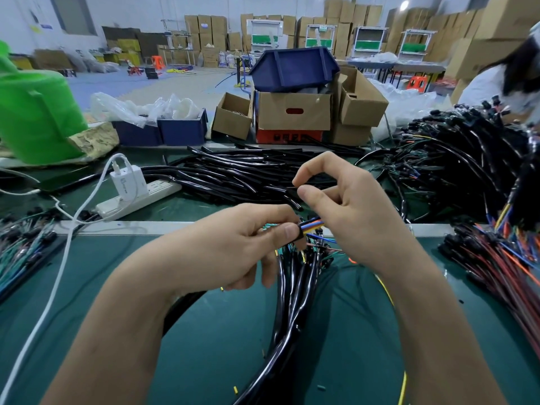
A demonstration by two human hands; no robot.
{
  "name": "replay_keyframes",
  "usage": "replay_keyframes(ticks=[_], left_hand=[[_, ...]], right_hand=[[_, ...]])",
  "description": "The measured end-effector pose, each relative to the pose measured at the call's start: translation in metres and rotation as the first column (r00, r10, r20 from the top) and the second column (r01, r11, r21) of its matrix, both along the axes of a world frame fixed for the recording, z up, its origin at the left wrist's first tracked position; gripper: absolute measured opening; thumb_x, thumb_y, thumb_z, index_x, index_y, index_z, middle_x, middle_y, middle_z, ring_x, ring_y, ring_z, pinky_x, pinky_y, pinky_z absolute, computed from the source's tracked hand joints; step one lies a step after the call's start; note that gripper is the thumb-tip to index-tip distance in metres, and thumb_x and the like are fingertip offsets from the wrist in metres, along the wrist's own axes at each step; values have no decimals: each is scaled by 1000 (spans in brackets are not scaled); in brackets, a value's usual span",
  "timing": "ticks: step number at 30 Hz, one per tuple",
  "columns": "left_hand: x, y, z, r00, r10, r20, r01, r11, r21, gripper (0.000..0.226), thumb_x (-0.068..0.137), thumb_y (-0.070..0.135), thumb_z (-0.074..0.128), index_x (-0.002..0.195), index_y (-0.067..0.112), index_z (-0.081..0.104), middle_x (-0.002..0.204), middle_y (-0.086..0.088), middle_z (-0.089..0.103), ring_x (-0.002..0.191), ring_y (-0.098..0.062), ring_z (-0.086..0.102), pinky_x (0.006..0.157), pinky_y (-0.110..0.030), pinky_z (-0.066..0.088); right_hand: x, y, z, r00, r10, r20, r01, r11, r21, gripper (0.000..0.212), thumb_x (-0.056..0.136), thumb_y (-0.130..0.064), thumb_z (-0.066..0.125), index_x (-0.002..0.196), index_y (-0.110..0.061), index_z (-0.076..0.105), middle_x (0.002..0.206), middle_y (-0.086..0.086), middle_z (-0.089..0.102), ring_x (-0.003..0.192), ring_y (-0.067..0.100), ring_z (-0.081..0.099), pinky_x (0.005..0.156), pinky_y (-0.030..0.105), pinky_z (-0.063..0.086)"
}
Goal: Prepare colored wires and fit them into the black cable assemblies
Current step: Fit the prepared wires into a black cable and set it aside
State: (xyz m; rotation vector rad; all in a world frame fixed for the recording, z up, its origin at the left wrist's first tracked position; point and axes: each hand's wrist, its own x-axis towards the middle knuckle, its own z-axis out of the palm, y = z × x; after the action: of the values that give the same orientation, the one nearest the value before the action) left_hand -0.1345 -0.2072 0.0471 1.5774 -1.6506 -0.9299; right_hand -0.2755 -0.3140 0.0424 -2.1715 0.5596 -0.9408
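Note:
My left hand (233, 244) grips a bundle of black cables (292, 302) that hangs down toward me; its thumb and forefinger pinch a black sleeve end from which blue, orange and yellow wires (313, 223) stick out. My right hand (344, 211) is just right of those wires, fingers curled, with the forefinger and thumb bent near each other above them. Whether it holds a wire is hidden by the hand. Thin colored wire ends (321, 244) fan out below the wire tips.
A pile of black tubing (242, 171) lies behind my hands. Finished assemblies (455, 159) are heaped at right, red-wired ones (502, 264) nearer. A white power strip with charger (131, 191) sits left, a green bin (35, 115) beyond. Cardboard boxes (292, 115) stand at the back. A person (502, 80) is far right.

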Motion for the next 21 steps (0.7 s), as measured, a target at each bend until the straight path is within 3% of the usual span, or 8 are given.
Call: replay_keyframes(ticks=[4, 9, 14, 17, 19, 21], left_hand=[[0, -2, 0, 1000, 25, -11, -25, 999, -20, 44, 81, 51, 39, 83, 15, 65, 47, 6, 40, 39, -9, 29, 37, -15, 26], [-3, -2, 1, 997, 9, -71, -11, 999, -30, 48, 82, 48, 40, 78, 7, 65, 55, -5, 29, 41, -9, 24, 37, -12, 24], [-6, -1, 6, 999, 12, -40, -19, 986, -166, 41, 83, 45, 41, 80, 12, 66, 56, -6, 32, 45, -12, 25, 38, -13, 24], [-6, -1, 9, 995, 24, -99, -46, 972, -231, 39, 84, 43, 42, 80, 10, 64, 53, -5, 32, 45, -12, 25, 37, -13, 23], [-7, 0, 11, 991, 28, -128, -60, 966, -252, 38, 82, 44, 43, 78, 11, 63, 51, 0, 32, 44, -11, 24, 37, -14, 22], [-8, 1, 11, 992, 21, -121, -53, 963, -265, 39, 83, 43, 43, 79, 11, 64, 50, 2, 33, 44, -11, 24, 37, -14, 22]], right_hand=[[1, 0, -1, 1000, 7, -3, -7, 1000, -2, 9, 94, -13, 54, 89, -21, 56, 36, -8, 31, 34, 7, 22, 38, 13, 20], [-2, 1, 0, 999, 44, 6, -44, 999, 27, 13, 94, -13, 54, 86, -23, 57, 38, -8, 29, 35, 7, 20, 37, 13, 19], [-2, 2, 3, 995, 36, 91, -38, 999, 23, 10, 93, -21, 58, 83, -20, 59, 40, -4, 41, 37, 4, 26, 40, 14, 22], [-6, 4, 9, 983, 80, 164, -86, 996, 29, 25, 87, -37, 60, 74, -16, 62, 55, 10, 55, 47, 19, 38, 46, 25, 32], [-11, 5, 12, 972, 145, 183, -157, 986, 56, 28, 84, -37, 63, 71, -12, 62, 51, 6, 46, 47, 13, 35, 44, 19, 29], [-18, 3, 15, 967, 202, 158, -215, 974, 74, 20, 84, -27, 65, 73, -10, 64, 51, 0, 49, 47, 7, 40, 46, 13, 31]])
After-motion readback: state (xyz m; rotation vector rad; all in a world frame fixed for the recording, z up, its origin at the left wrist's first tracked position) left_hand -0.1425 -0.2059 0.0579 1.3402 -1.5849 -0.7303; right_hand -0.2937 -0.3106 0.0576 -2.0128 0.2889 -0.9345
